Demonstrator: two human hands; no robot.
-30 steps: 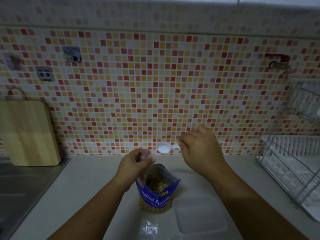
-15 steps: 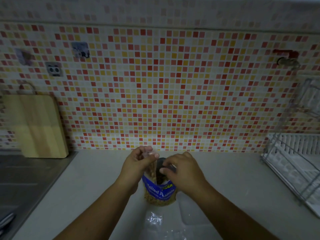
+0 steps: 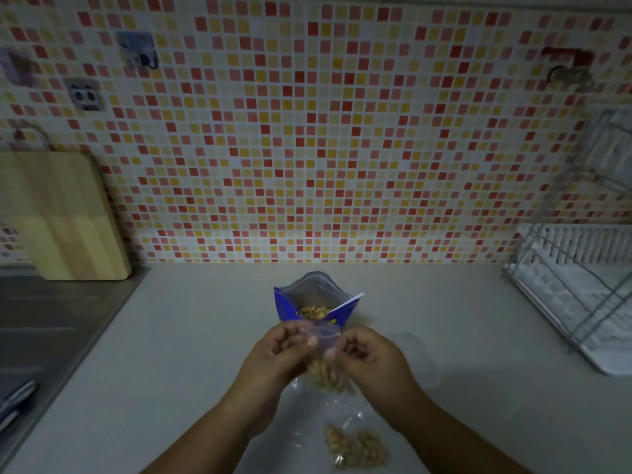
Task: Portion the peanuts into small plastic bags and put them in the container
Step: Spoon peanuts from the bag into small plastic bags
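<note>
A blue peanut packet [image 3: 314, 307] stands open on the counter, peanuts showing inside. Just in front of it I hold a small clear plastic bag [image 3: 325, 371] with peanuts in its bottom. My left hand [image 3: 275, 354] pinches the bag's top edge on the left, my right hand [image 3: 367, 357] pinches it on the right. A second filled small bag [image 3: 355, 449] lies on the counter near the lower edge, between my forearms. A pale translucent container [image 3: 415, 340] shows faintly right of my right hand; most of it is hard to make out.
A wooden cutting board [image 3: 65, 217] leans on the tiled wall at left, above a steel sink [image 3: 44, 323]. A white dish rack [image 3: 578, 285] stands at the right. Loose clear plastic [image 3: 342, 410] lies under my hands.
The spoon has left my right hand. Both hands have drawn back from the packet toward me and now hold the small bag with peanuts. The camera has tilted down.
</note>
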